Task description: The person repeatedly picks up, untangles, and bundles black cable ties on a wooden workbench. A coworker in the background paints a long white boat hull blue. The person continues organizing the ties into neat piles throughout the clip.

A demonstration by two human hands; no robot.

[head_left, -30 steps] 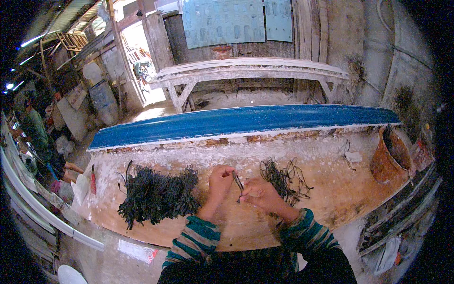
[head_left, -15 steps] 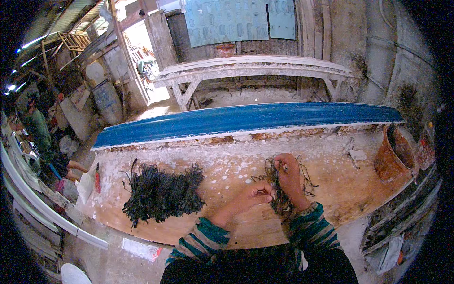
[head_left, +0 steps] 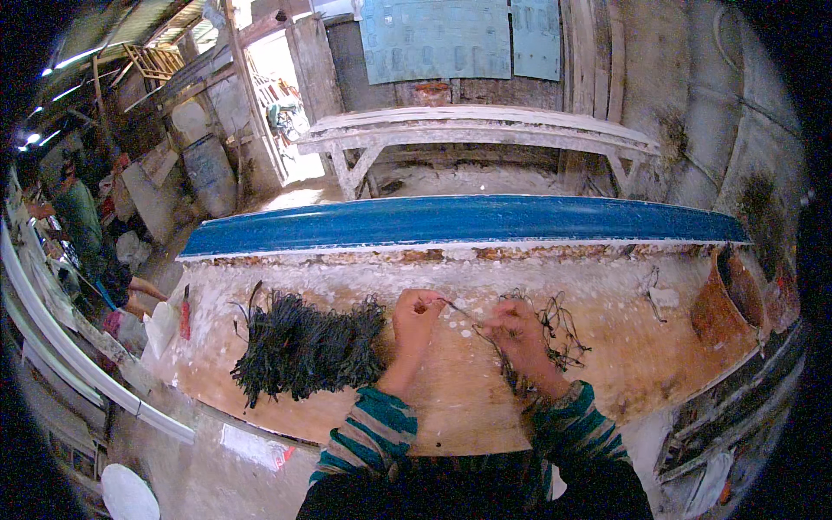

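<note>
Possibly the thin dark cord (head_left: 458,308) could slip, since the fingertips seem to pinch very little of it. Second risk: snagging in the loose cord tangle (head_left: 565,335), because the right hand (head_left: 518,334) overlaps its near-left part in view. Position: cord spans the gap between the hands, sloping down left to right over the wooden tabletop (head_left: 459,394). Left hand (head_left: 414,319): thumb and fingers pinched on its upper end. Right: fingers appear clamped on its lower stretch; exact contact blurred.
</note>
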